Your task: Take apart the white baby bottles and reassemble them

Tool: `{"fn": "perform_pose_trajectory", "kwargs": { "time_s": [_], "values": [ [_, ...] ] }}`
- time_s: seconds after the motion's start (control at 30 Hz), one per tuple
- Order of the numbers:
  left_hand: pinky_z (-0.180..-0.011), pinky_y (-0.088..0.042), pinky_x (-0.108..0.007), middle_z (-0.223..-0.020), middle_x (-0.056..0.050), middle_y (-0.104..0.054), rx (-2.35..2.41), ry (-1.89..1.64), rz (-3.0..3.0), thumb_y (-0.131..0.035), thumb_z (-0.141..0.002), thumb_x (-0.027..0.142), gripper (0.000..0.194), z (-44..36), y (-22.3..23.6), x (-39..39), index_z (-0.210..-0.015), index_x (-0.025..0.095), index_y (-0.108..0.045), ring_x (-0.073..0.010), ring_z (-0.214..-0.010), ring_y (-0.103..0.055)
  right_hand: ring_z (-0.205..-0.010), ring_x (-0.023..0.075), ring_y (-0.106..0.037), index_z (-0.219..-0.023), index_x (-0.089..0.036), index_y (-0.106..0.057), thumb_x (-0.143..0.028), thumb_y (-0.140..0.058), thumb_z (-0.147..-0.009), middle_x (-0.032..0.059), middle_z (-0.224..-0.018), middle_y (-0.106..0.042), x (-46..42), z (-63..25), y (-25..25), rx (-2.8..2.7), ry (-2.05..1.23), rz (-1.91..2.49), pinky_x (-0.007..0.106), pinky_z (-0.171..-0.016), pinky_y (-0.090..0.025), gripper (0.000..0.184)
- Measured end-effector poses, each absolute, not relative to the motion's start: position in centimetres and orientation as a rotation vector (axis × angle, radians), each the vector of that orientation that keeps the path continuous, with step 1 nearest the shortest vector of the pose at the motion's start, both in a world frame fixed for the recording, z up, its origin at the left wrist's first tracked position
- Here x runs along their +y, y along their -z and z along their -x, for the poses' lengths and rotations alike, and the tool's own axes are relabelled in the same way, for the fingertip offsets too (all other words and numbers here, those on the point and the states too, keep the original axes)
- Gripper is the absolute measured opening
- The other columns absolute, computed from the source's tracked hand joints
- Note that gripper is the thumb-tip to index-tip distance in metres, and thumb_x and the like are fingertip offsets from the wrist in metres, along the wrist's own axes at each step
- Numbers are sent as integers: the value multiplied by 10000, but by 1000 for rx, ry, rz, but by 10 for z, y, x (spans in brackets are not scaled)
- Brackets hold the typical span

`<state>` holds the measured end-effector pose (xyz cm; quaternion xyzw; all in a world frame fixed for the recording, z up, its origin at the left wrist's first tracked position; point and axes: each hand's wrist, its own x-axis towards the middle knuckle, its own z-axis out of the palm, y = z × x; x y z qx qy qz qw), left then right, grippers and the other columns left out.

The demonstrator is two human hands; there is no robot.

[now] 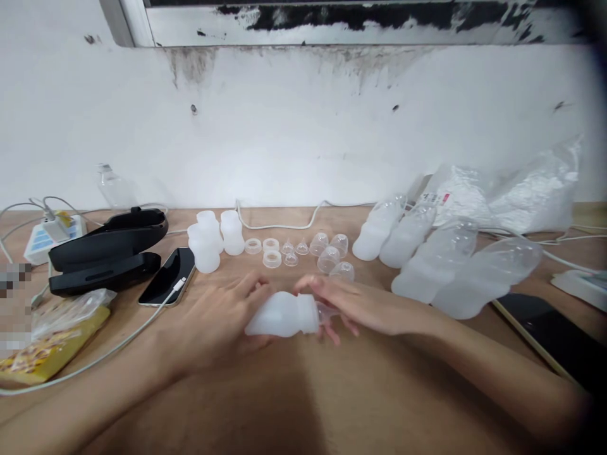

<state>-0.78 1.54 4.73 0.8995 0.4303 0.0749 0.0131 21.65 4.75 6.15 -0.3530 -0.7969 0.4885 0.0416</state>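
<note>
A frosted white baby bottle (pixel 279 315) lies on its side just above the table, its base pointing left. My left hand (pixel 244 303) is wrapped around the base end. At the other end are a white collar ring (pixel 308 314) and a clear nipple (pixel 327 312). My right hand (pixel 339 302) is at that end, thumb over the collar and other fingers spread below the nipple; whether it touches them is unclear. Beyond my hands stand three bottle bodies (pixel 205 253), white rings (pixel 272 258), clear nipples (pixel 291 258) and clear domed caps (pixel 327 258).
Several capped bottles (pixel 417 272) lie on the right, before plastic bags (pixel 531 189). A dark phone-like slab (pixel 554 335) is at the right. Leftward are a phone (pixel 167 278) with a cable, a black case (pixel 107 253), a yellow packet (pixel 61 341) and a power strip (pixel 54 237).
</note>
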Motion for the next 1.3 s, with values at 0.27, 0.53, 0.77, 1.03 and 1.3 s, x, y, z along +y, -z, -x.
{"fn": "perform_pose_trajectory", "kwargs": {
  "time_s": [0.27,0.53,0.77,1.03,1.3],
  "values": [
    [-746,-451,-356,-993,-64,-593,1263,-230,-2692,-401,-842,492,371,13,-45,19,-1065,206,-478,-231,-883,-577,-867,188,-574,-1082,-200,-461,-247,-470,-839,75,-1054,-573,52,-220,-60,-2699,-187,853,286,-626,-465,248],
    [-892,-428,-379,-1163,-111,-531,1398,-1144,-1950,-463,-819,353,361,21,11,60,-1117,167,-376,-224,-1086,-514,-808,191,-597,-1074,-174,-489,-352,-560,-787,66,-1039,-563,54,-219,-49,-2719,203,832,289,-586,-479,345],
    [-1005,-328,-428,-1365,-154,-267,1612,-1462,-2079,-628,-725,324,734,12,20,39,-1311,167,-216,-281,-1275,-274,-787,227,-596,-1124,-171,-478,-407,-444,-843,96,-1003,-534,39,-195,-4,-2874,64,979,332,-562,-465,369],
    [-672,-466,-305,-871,-53,-632,1558,-508,-2790,-423,-865,315,356,-2,-16,20,-1183,162,-463,-196,-751,-600,-878,247,-552,-1149,-168,-478,-371,-364,-874,135,-1033,-506,35,-193,6,-2792,67,998,343,-605,-458,360],
    [-640,-436,-297,-868,-58,-643,1868,-436,-2545,-344,-880,403,392,23,3,56,-1163,159,-463,-192,-715,-603,-716,169,-562,-1148,-184,-430,-299,-291,-892,110,-1063,-478,34,-196,6,-2610,-86,1070,318,-574,-450,313]
  ]
}}
